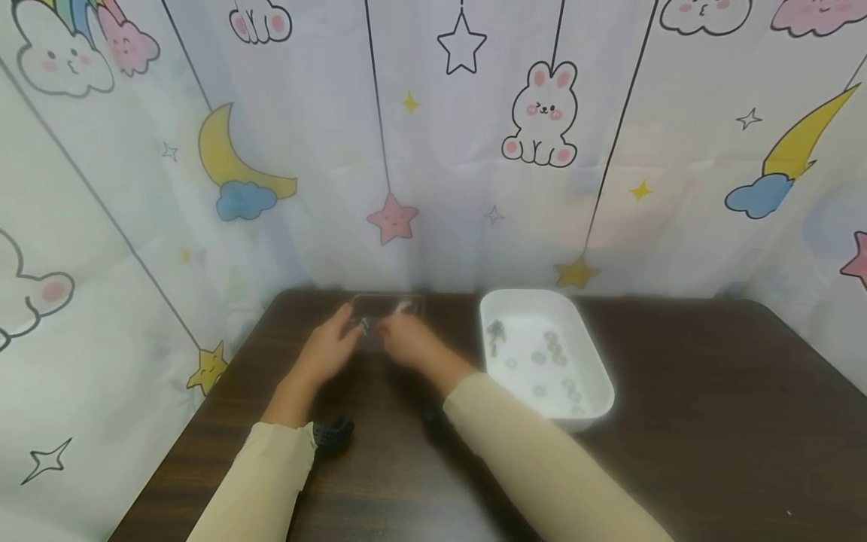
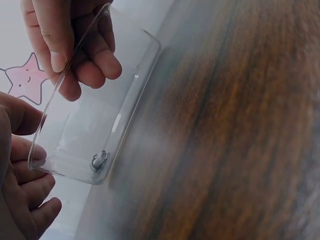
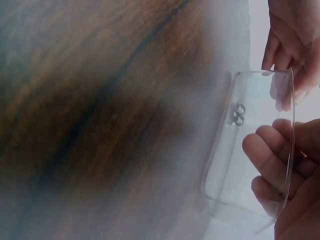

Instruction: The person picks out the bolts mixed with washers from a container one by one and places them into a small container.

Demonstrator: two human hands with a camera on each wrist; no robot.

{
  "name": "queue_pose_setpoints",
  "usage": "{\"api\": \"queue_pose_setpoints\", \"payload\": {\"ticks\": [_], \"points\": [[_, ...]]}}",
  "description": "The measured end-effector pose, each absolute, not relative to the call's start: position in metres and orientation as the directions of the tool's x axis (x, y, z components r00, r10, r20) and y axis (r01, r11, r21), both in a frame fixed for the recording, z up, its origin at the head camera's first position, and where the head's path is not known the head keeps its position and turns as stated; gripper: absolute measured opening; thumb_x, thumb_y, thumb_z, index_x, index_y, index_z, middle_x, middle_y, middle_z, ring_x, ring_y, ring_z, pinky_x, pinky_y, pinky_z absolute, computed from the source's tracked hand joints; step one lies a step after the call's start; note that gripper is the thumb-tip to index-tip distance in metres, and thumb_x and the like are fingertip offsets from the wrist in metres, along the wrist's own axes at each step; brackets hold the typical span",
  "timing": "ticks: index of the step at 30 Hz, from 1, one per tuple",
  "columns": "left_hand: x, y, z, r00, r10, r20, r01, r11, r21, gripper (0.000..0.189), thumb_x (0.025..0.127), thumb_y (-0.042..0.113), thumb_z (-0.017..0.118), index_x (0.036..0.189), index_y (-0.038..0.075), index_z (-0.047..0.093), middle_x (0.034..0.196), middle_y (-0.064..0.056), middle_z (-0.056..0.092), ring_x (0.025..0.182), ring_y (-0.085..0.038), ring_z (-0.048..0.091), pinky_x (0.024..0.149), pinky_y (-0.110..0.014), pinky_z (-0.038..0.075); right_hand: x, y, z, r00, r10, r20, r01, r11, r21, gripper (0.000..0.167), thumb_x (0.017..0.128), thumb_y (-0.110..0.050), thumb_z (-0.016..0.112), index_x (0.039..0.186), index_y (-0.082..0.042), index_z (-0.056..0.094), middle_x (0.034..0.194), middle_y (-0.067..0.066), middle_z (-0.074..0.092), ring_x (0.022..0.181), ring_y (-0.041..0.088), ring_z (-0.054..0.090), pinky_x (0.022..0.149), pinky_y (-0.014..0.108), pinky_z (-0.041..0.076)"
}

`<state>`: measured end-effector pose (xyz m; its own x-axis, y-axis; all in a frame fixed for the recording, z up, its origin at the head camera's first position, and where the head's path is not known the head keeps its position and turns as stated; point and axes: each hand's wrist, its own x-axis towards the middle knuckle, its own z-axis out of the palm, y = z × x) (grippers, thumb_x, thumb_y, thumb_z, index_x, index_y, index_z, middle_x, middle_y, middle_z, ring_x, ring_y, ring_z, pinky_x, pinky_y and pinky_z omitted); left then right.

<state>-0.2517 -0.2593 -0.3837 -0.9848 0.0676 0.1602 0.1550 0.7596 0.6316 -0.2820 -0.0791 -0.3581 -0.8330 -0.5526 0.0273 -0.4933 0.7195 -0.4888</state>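
A clear plastic box (image 2: 65,135) with low walls sits at the table's far left. My left hand (image 1: 328,350) grips its left end, fingers (image 2: 37,192) at the outer corner. The right hand (image 1: 413,342) reaches over the near rim. Its bent fingers (image 3: 265,150) hang inside the box, and I see nothing between them. Small shiny metal pieces (image 3: 239,115) with round ends lie in the box near the left hand; in the left wrist view, one metal piece (image 2: 99,160) looks like a short cylinder. Their exact kind is unclear.
Right of the hands stands a white tray (image 1: 599,376) with several small metal parts (image 1: 555,346) scattered inside. The right forearm passes close to its near left corner. A black band (image 1: 332,433) is on the left wrist. Behind the dark wooden table (image 1: 711,391) hangs a patterned curtain (image 1: 460,150).
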Motion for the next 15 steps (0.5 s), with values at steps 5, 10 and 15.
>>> {"api": "queue_pose_setpoints", "payload": {"ticks": [5, 10, 15], "points": [[-0.253, -0.259, -0.384, -0.987, 0.065, 0.150, 0.146, 0.765, 0.628, 0.061, 0.103, 0.030, 0.046, 0.154, 0.001, 0.027, 0.158, -0.022, 0.029, 0.144, -0.042, 0.031, 0.119, -0.055, 0.024, -0.284, -0.074, -0.357, -0.824, -0.566, 0.028, -0.509, 0.716, -0.478, 0.025, 0.100, -0.015, 0.054, 0.120, -0.007, 0.068, 0.113, 0.009, 0.072, 0.103, 0.022, 0.068, 0.093, 0.035, 0.056], [-0.253, -0.257, -0.384, -0.987, 0.069, 0.145, 0.146, 0.766, 0.627, 0.061, 0.104, 0.030, 0.043, 0.154, -0.001, 0.026, 0.160, -0.022, 0.024, 0.146, -0.041, 0.025, 0.121, -0.055, 0.021, -0.292, -0.065, -0.351, -0.808, -0.584, 0.078, -0.548, 0.696, -0.464, 0.023, 0.098, -0.020, 0.059, 0.115, -0.010, 0.071, 0.113, 0.007, 0.072, 0.103, 0.021, 0.068, 0.093, 0.034, 0.056], [-0.253, -0.253, -0.380, -0.985, 0.076, 0.155, 0.156, 0.773, 0.614, 0.061, 0.104, 0.030, 0.039, 0.154, -0.002, 0.025, 0.163, -0.021, 0.016, 0.149, -0.040, 0.019, 0.122, -0.054, 0.017, -0.298, -0.050, -0.336, -0.804, -0.579, 0.135, -0.558, 0.658, -0.506, 0.022, 0.097, -0.022, 0.061, 0.113, -0.011, 0.072, 0.109, 0.005, 0.073, 0.091, 0.018, 0.068, 0.086, 0.033, 0.058]]}}
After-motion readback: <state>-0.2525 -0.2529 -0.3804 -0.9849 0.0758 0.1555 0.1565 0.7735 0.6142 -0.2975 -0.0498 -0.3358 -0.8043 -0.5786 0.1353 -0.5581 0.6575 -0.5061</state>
